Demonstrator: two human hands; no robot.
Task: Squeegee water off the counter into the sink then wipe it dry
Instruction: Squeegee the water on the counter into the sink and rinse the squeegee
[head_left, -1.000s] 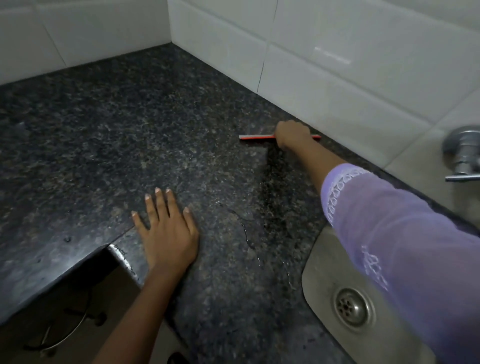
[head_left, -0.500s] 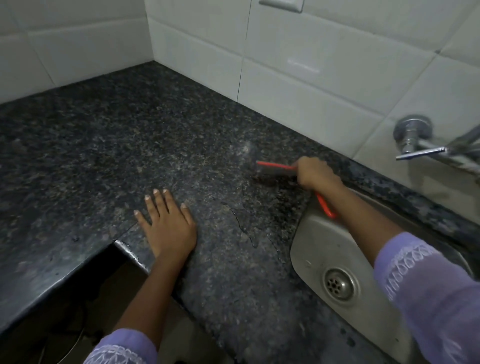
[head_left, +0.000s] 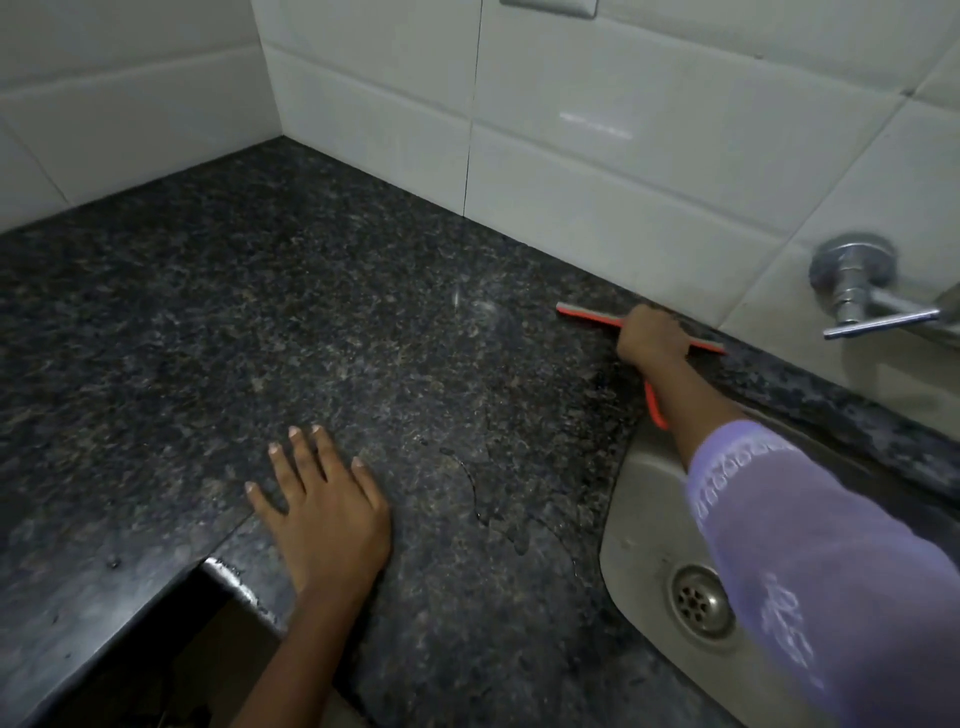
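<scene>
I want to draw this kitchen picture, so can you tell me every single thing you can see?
squeegee: one, red with grey blade, on counter by back wall
counter: one, dark speckled stone, wet streaks near sink
sink: one, steel, right side
drain: one, metal, in sink
tap: one, chrome, on right wall
wall tiles: many, white, behind counter
left hand: flat on counter
right hand: gripping squeegee
sleeve: lilac, right arm

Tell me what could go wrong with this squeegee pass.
The squeegee sits by the wall, gripped by the right hand, so a pull toward the sink may miss the puddle nearer the front. The left hand lies flat on the counter beside that puddle and could get wet or slip.
</scene>
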